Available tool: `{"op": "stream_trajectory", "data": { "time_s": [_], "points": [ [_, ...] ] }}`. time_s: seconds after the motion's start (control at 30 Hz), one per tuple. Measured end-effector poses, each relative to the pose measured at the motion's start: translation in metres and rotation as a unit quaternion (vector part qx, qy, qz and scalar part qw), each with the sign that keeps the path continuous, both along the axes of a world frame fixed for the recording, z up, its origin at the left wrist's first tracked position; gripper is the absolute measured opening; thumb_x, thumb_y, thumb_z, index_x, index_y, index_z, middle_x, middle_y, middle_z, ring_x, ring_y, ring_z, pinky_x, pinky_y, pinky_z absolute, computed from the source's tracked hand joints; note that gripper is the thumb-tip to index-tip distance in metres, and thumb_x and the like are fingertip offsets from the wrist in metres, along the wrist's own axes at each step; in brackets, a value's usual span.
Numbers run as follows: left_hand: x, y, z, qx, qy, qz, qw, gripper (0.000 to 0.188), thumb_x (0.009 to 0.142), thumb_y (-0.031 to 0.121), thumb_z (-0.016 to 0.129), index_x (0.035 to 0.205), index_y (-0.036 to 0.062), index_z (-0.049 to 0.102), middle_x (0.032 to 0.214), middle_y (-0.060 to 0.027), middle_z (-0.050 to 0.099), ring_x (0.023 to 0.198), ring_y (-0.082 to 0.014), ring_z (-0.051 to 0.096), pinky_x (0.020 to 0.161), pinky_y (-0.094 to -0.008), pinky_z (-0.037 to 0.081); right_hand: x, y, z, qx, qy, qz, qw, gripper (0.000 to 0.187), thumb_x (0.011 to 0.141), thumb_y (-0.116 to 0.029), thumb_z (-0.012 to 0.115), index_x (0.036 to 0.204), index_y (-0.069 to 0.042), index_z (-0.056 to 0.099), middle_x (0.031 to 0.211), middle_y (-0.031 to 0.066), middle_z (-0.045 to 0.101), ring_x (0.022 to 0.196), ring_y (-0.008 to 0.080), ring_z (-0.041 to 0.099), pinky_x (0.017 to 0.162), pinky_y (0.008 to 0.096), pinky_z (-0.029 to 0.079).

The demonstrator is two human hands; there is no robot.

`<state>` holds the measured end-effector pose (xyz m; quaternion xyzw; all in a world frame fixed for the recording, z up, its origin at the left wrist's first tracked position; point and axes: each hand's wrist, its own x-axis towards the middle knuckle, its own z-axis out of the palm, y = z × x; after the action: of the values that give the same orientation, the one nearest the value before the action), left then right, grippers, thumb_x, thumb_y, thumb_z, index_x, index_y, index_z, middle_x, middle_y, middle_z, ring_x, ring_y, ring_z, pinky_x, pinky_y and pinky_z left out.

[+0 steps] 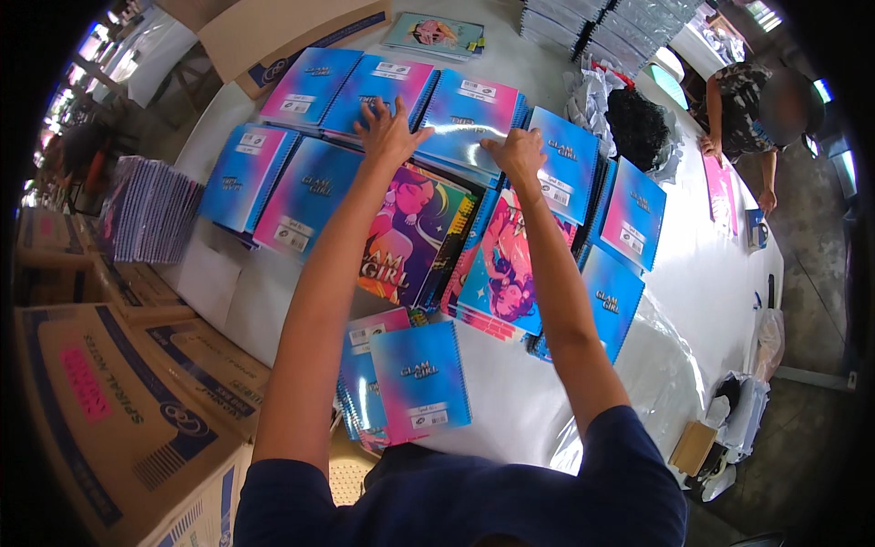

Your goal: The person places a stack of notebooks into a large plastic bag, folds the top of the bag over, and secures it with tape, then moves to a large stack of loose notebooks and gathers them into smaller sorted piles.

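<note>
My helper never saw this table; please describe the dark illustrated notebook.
On the white table, look amid the blue notebooks. The dark illustrated notebook lies left of the pink illustrated notebook. Its dark purple and orange cover sets it apart.

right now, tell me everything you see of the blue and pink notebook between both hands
The notebook lies closed, cover up, between similar notebooks. Its glossy-looking cover blends pink into blue, with a white label near the far edge, upside-down lettering and bright glare. Spiral binding runs along its right side. The right hand seems to touch its near right corner; the left hand has its thumb by the left edge.
</note>
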<state>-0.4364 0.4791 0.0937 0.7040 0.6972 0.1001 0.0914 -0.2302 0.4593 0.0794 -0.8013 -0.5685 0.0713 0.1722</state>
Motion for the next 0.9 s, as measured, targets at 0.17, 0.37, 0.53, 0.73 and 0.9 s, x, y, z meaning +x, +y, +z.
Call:
{"op": "stream_trajectory", "data": {
  "time_s": [0.17, 0.37, 0.53, 0.73, 0.9],
  "points": [
    [0.018, 0.015, -0.019, -0.049, 0.026, 0.028, 0.998, 0.066, 0.093, 0.042, 0.051, 0.145, 0.0077, 0.029, 0.148, -0.0274, 0.024, 0.136, -0.0508, 0.020, 0.106, -0.0661, 0.021, 0.038, 0.022, -0.020, 0.171, 0.141, 0.041, 0.974, 0.019, 0.067, -0.014, 0.068, 0.078, 0.001, 0.067, 0.071, 0.0254, 0.065, 0.071, 0.0388, 0.067, 0.066, 0.0433, 0.053],
    [0.037, 0.003, -0.012, -0.040, 0.005, -0.019, 0.999, 0.054, 0.096, 0.013, 0.042, 0.146, 0.0016, 0.024, 0.145, -0.0324, 0.025, 0.133, -0.0504, 0.027, 0.108, -0.0622, 0.024, 0.043, 0.019, -0.012, 0.020, 0.158, 0.055, 0.986, 0.054, 0.069, -0.045, 0.078, 0.094, 0.001, 0.066, 0.083, 0.0194, 0.068, 0.078, 0.0345, 0.067, 0.073, 0.0409, 0.054],
    [0.017, 0.016, 0.010, 0.051, 0.168, -0.120, 0.977, 0.061, 0.089, 0.005, 0.045, 0.145, 0.0023, 0.022, 0.132, -0.0320, 0.045, 0.098, -0.0491, 0.059, 0.081, -0.0515, 0.053, -0.003, 0.015, -0.003, 0.057, 0.033, 0.027, 0.997, 0.038, 0.069, -0.036, 0.073, 0.088, -0.004, 0.067, 0.087, 0.0188, 0.069, 0.084, 0.0342, 0.067, 0.075, 0.0415, 0.054],
    [-0.026, -0.080, 0.103, 0.143, 0.076, -0.128, 0.979, 0.035, 0.088, 0.008, 0.046, 0.123, 0.0039, 0.046, 0.116, -0.0257, 0.055, 0.085, -0.0408, 0.065, 0.071, -0.0495, 0.052, 0.024, 0.022, -0.003, 0.007, 0.145, 0.025, 0.989, 0.039, 0.070, -0.032, 0.068, 0.094, -0.001, 0.067, 0.101, 0.0223, 0.067, 0.100, 0.0381, 0.064, 0.084, 0.0413, 0.052],
    [-0.015, -0.293, 0.157, 0.067, 0.099, -0.116, 0.986, 0.078, 0.077, -0.002, 0.056, 0.147, 0.0041, 0.021, 0.139, -0.0328, 0.036, 0.079, -0.0384, 0.067, 0.061, -0.0403, 0.056, 0.044, 0.021, -0.014, 0.149, 0.201, -0.004, 0.968, 0.033, 0.073, -0.025, 0.063, 0.094, 0.001, 0.064, 0.094, 0.0233, 0.067, 0.091, 0.0424, 0.064, 0.080, 0.0439, 0.051]
  ]
}}
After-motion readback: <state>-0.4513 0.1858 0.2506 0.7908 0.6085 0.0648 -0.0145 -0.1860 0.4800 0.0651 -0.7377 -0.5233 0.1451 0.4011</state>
